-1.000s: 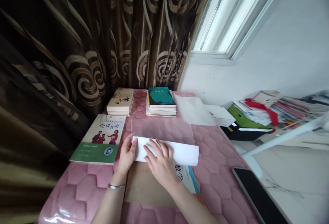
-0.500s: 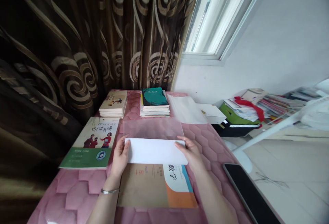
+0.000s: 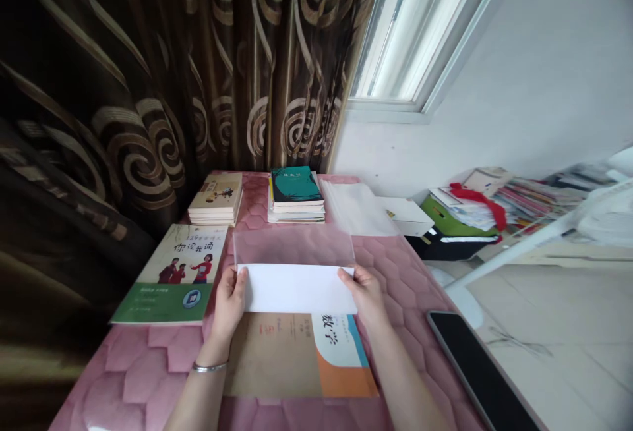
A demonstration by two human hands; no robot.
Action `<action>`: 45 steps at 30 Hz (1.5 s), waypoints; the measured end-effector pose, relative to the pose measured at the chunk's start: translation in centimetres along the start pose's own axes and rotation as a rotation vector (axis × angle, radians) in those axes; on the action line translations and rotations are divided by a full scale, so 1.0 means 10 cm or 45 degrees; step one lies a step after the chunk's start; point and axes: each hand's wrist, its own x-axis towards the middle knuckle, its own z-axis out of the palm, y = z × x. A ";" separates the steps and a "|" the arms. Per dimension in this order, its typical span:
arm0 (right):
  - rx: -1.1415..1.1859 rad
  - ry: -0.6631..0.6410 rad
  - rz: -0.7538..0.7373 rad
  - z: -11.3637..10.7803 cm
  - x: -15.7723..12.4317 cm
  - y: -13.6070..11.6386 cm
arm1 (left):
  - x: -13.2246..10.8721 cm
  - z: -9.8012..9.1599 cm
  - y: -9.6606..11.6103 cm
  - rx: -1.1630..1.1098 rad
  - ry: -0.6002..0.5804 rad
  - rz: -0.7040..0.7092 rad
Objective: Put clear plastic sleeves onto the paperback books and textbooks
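My left hand (image 3: 230, 296) grips the left edge of a white paper strip (image 3: 299, 288), thumb on top. At the strip's right end my right hand (image 3: 364, 289) pinches it the same way. Beyond the strip's far edge spreads a clear plastic sheet (image 3: 294, 244), the quilted cover showing through it. Whether strip and sheet are joined, I cannot tell. Below them lies a textbook (image 3: 277, 358) with a tan, orange and white cover, its upper part hidden by the strip.
A green-and-white book (image 3: 171, 279) lies left on the pink quilted cover (image 3: 141, 365). Behind stand a stack of tan books (image 3: 215, 197) and a teal-topped stack (image 3: 297, 187). Clear plastic sheets (image 3: 361, 207) and a white box (image 3: 405, 215) are back right; a phone (image 3: 477, 368) lies right.
The fingers of both hands have drawn in at the strip's upper corners, the index fingers less stretched out. Strip and sheet stay over the textbook; the whole view has shifted slightly.
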 end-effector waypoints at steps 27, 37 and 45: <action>0.140 -0.006 0.022 0.00 -0.02 0.00 | -0.03 -0.03 -0.01 -0.106 -0.102 -0.094; 0.261 0.006 0.048 -0.01 -0.04 0.00 | -0.04 -0.02 -0.02 -0.059 -0.092 -0.079; 0.186 0.036 0.026 -0.01 -0.05 -0.01 | -0.04 -0.03 -0.01 -0.038 -0.069 -0.082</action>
